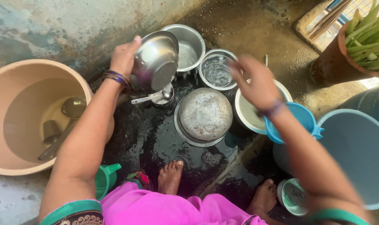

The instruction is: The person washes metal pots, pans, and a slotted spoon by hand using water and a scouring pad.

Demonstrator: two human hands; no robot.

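From the head camera, the left hand grips a tilted steel bowl by its rim, just behind-left of the overturned steel pot, while the right hand, blurred with fingers loosely spread and holding nothing, hovers just right of that pot. To do the rinse well, I judge the bowl should stay tipped over the wet floor, the thumb firm on the rim.

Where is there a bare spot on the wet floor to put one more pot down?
The clearest patch is the dark wet floor between the tan tub, the upturned steel pot and the foot. The dry ground behind the pots, toward the clay plant pot, is also bare. Near the steel bowl in the left hand, vessels crowd together.
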